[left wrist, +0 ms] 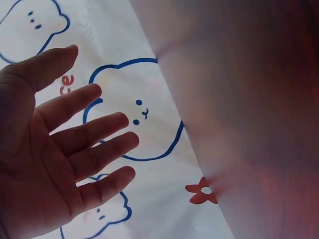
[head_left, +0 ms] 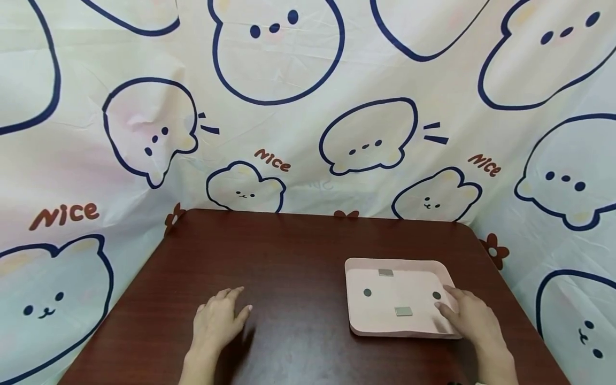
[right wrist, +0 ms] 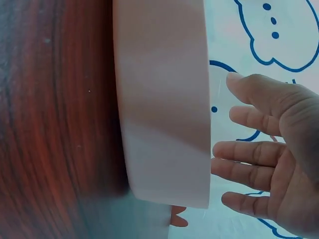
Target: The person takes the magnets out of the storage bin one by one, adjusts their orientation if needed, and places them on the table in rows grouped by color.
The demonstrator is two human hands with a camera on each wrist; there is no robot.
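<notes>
Left hand [head_left: 215,322] spread wide, broad stretch of table [head_left: 293,278] between it and the pink tray [head_left: 401,293]. Right hand [head_left: 474,320] wide too, at tray's right rim, contact unclear. Tray sits near table's right edge.

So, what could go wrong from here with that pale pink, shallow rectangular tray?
Only the right hand is near the tray, so a one-sided lift might tilt it. If loose, the dark round discs and grey rectangular pieces inside could slide. A rightward bump might push the tray toward the right edge of the dark brown, wood-grained table.
</notes>
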